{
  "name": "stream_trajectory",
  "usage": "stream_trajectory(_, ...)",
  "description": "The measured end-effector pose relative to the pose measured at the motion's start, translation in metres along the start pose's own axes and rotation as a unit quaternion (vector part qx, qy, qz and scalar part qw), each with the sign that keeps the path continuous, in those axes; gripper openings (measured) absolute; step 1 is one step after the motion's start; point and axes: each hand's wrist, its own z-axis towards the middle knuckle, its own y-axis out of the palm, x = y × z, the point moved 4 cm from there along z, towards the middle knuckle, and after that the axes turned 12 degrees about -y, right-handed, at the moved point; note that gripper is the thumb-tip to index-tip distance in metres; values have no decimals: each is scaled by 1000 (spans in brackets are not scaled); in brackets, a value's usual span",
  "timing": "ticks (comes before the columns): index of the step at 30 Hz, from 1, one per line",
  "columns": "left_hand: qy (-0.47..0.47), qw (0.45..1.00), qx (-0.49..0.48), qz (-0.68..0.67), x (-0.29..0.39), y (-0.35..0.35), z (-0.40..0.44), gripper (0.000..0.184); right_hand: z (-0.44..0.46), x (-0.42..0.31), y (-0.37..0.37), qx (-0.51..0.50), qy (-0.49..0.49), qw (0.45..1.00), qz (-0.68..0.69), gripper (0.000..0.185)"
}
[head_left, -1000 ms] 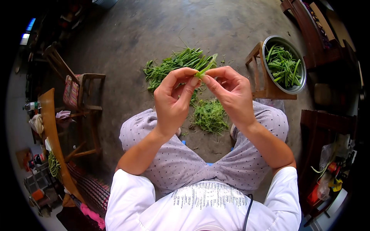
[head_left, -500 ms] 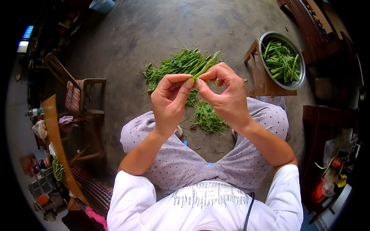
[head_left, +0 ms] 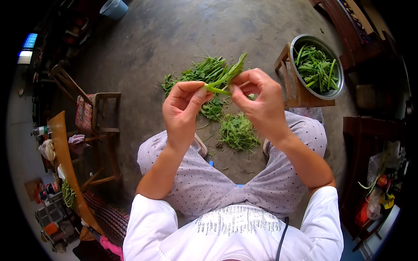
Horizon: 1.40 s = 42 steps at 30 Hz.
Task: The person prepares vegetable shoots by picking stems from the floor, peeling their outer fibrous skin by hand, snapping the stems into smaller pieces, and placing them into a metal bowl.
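Observation:
A leafy green stem (head_left: 224,79) stretches between my two hands above the floor. My left hand (head_left: 186,106) pinches its left end between thumb and fingers. The thumb and fingers of my right hand (head_left: 259,102) close on a thin strand at the stem's right side. Behind them, a pile of long green stems with leaves (head_left: 198,71) lies on the floor. Nearer my feet is a smaller heap of thin green trimmings (head_left: 238,132), with more leafy bits beside it.
A metal basin (head_left: 342,80) of cut greens rests on a wooden stool (head_left: 300,98) at the right. On the left are a wooden chair (head_left: 106,98) and a wooden table edge (head_left: 65,152). Farther back is a blue bucket (head_left: 114,9). Dark furniture (head_left: 365,130) stands at the right.
My hands have moved apart, my left hand going left. A strand now spans the gap between them, and the leafy end of the stem points more upward.

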Motion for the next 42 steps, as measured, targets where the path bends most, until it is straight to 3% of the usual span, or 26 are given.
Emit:
stream_trajectory(11, -19, 988, -9, -154, 21, -42, 3, 15, 10, 59, -72, -59, 108, 963, -240, 16)
stream_trajectory(16, -56, 977, -32, -201, 18, -49, 3, 17, -7, 60, -50, -247, 75, 939, -226, 20)
stream_trajectory(18, -67, 977, -12, -202, 15, -47, 2, 20, -7, 51, -41, -257, 95, 936, -221, 21)
stream_trajectory(20, -68, 979, -7, -194, 14, -46, 2, 19, 1, 29, -33, -203, -63, 958, -192, 18)
stream_trajectory(25, -65, 985, 3, -161, 9, -43, 1, 18, 4, 7, -17, -129, 10, 992, 4, 9)
stream_trajectory(27, -63, 990, 16, -128, 6, -41, 0, 17, 5, -11, -11, -126, -146, 977, -85, 10)
stream_trajectory(35, -82, 983, -20, -163, 5, -33, 1, 15, -4, -8, 7, -138, -152, 972, -116, 15)
stream_trajectory(37, -94, 976, -27, -196, 4, -35, 1, 16, -4, -17, 4, -99, -270, 929, -232, 18)
stream_trajectory(39, -99, 974, -64, -192, 3, -33, 1, 22, -5, -20, 5, -94, -301, 911, -267, 20)
stream_trajectory(42, -94, 983, -30, -157, 3, -32, 0, 22, -9, -19, 4, -78, -333, 889, -304, 23)
